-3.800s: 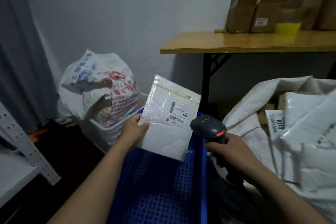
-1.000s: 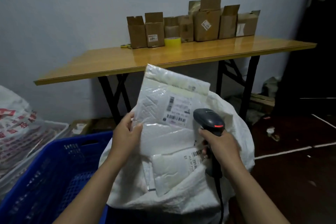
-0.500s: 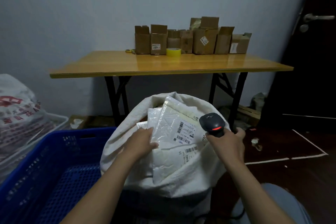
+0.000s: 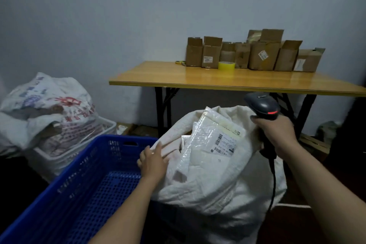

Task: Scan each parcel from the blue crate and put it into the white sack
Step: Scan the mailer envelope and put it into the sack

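Pale wall, dark floor. Printed sack (image 4: 51, 109), red and blue characters blurred, in a white bin (image 4: 79, 150). Blue crate (image 4: 83, 184). Left hand (image 4: 153, 162), fingers straight, holding nothing, touching the white sack (image 4: 217, 190) at its rim. Parcel (image 4: 210, 144) in the sack's mouth, barcode label up, print unreadable. Wooden table (image 4: 217, 81) with cardboard boxes (image 4: 257, 53) and yellow tape (image 4: 226, 65). Right hand (image 4: 277, 133), fingers wrapped round the scanner (image 4: 262, 106).
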